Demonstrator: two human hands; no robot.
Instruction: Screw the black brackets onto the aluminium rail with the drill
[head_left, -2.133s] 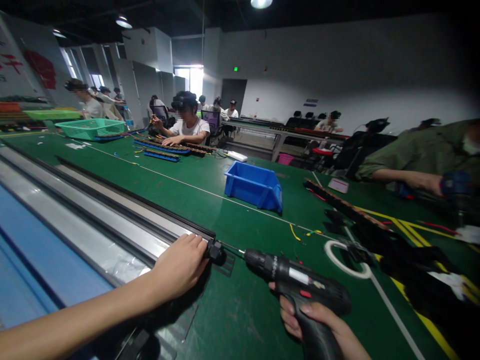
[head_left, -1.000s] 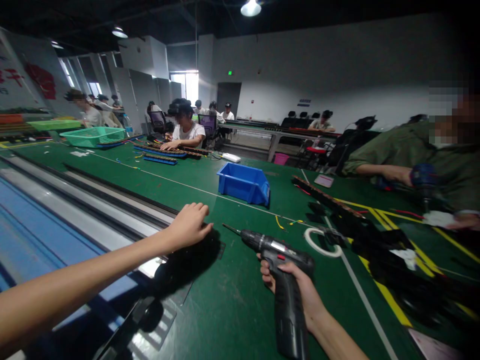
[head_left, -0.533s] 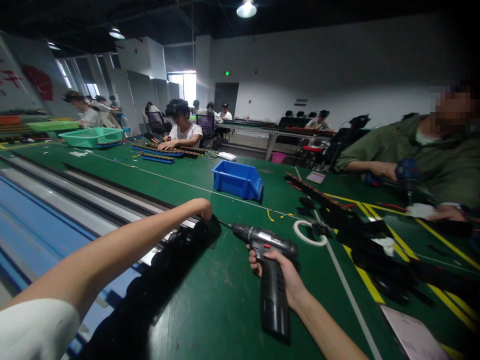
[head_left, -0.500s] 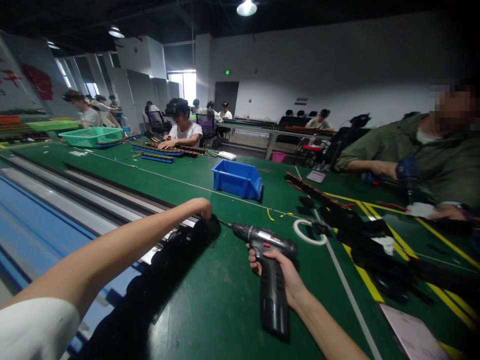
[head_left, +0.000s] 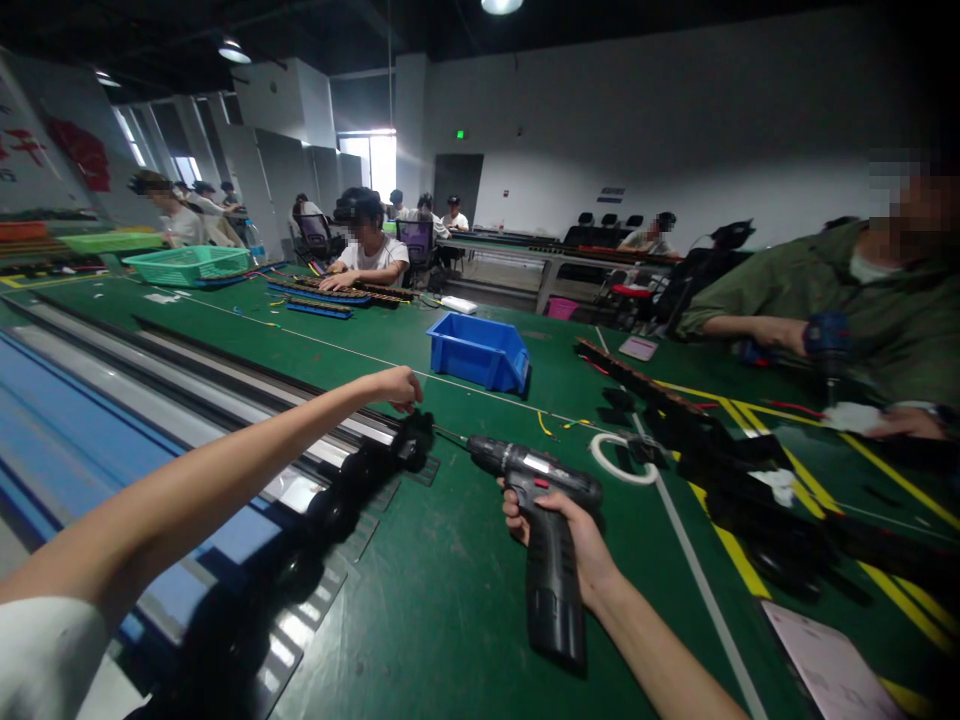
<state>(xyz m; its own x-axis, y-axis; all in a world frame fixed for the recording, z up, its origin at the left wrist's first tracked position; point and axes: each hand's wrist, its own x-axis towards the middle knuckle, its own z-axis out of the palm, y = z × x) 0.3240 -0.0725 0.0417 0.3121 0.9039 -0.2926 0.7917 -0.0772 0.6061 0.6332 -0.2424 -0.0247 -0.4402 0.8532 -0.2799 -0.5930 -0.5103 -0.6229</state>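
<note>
In my right hand is a black cordless drill, its handle gripped and its long thin bit pointing left. The bit's tip reaches the side of a black end piece, the farthest in a row of such pieces along the ends of long rails. My left hand is bent over the top of that end piece, fingers curled down and close together. What lies between those fingertips is too small to make out. Flat slotted strips stick out below the row of end pieces.
A blue bin stands beyond the drill on the green table. To the right lie a roll of white tape, black parts and a phone. Across from me, a co-worker in a green sleeve holds a blue drill.
My left hand has lifted slightly, and its curled fingers show more plainly. The drill keeps its place at the end piece, while the whole view has shifted a little.
</note>
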